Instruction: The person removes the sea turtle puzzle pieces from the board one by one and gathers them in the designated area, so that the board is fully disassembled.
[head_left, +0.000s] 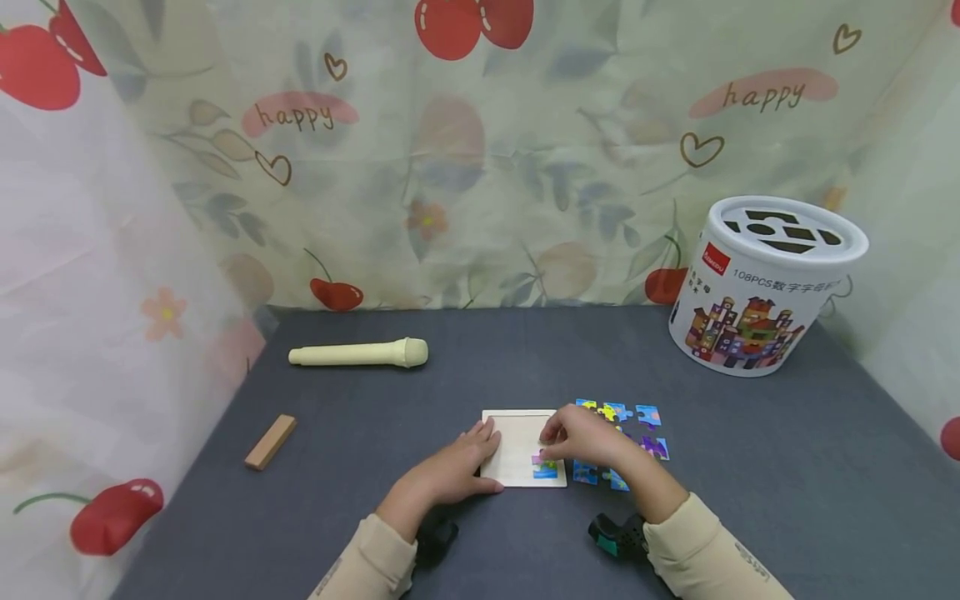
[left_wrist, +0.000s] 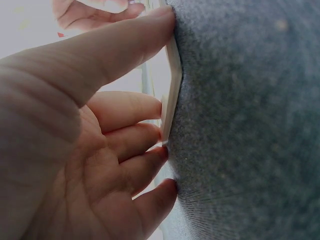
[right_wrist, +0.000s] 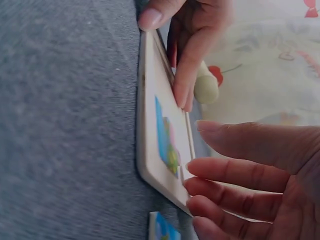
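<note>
A pale wooden puzzle tray (head_left: 513,442) lies on the table, with a blue, yellow and pink assembled puzzle section (head_left: 545,471) in its near right corner. My left hand (head_left: 452,469) rests at its left side, fingers spread along that edge and the thumb on the near edge, as the left wrist view shows. My right hand (head_left: 588,435) hovers over the tray's right side. In the right wrist view its fingers (right_wrist: 235,172) reach to the tray's edge, thumb apart, with no piece visible between them. Loose puzzle pieces (head_left: 648,415) lie right of the tray, partly hidden under the right hand.
A cream toy microphone (head_left: 360,353) lies at the back left, and a wooden block (head_left: 271,442) nearer at the left. At the back right stands a white lidded bucket (head_left: 757,292) printed with building blocks. Patterned cloth (head_left: 480,208) hangs behind the dark table (head_left: 465,379).
</note>
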